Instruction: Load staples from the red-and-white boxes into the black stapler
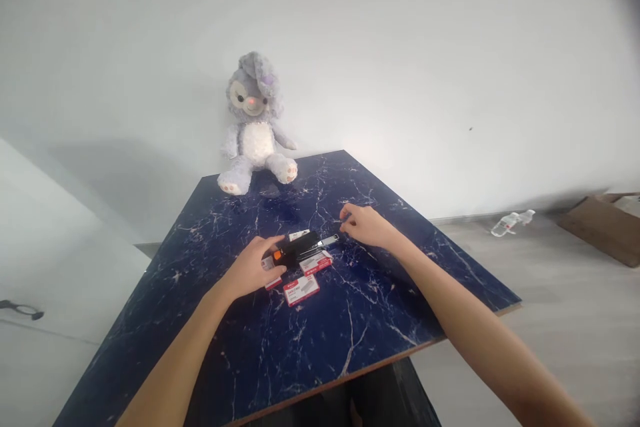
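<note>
A black stapler (299,247) with an orange end lies on the dark blue marbled table (350,333), its metal part pointing right. My left hand (253,268) rests on the stapler's orange end, fingers curled round it. At the metal tip, my right hand (367,224) has its fingers pinched together; what they hold is too small to make out. Several small red and white staple boxes (301,289) lie round the stapler.
A grey plush rabbit (255,127) sits at the table's far edge against the white wall. On the floor to the right lie a plastic bottle (511,222) and a cardboard box (603,227). A white surface (45,293) stands to the left.
</note>
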Tool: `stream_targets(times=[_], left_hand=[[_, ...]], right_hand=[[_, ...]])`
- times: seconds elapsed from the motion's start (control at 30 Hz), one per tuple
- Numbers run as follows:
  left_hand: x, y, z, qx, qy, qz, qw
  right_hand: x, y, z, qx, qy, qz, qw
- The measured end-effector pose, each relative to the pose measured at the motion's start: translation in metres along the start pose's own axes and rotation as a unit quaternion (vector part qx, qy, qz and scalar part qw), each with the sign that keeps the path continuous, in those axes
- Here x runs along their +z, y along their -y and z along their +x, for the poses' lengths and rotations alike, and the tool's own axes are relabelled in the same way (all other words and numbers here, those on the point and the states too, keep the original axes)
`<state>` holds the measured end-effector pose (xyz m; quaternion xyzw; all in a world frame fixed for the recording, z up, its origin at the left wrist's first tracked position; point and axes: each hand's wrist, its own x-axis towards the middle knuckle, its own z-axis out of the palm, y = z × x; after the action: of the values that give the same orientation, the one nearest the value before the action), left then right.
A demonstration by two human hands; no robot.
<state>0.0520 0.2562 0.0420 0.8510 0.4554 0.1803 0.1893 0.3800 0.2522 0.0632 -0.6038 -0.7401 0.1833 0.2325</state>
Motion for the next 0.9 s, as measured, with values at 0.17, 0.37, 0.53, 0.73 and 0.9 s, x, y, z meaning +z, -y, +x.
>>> stream_targets(times=[0.17,0.37,0.53,0.73,0.9], left_hand=[[0.001,-0.003,0.003,-0.025,0.0,0.0,1.0],[0.013,-0.015,0.007,-0.016,-0.031,0.045,0.998],[0.025,-0.037,0.005,0.008,-0.064,0.083,0.994],[0.014,-0.029,0.005,0.073,-0.05,0.004,0.996],[0.019,0.001,0.015,0.045,-0.103,0.033,0.993]], right_hand=[[0.03,0.041,-0.021,-0.011,-0.014,-0.026,1.0],[0.047,0.048,-0.014,0.012,0.052,0.199,0.979],[0.053,0.032,0.002,-0.002,0.078,0.242,0.967],[0.032,0.019,0.0,-0.043,-0.053,0.057,0.996],[-0.001,0.017,-0.013,-0.214,0.226,-0.009,0.95]])
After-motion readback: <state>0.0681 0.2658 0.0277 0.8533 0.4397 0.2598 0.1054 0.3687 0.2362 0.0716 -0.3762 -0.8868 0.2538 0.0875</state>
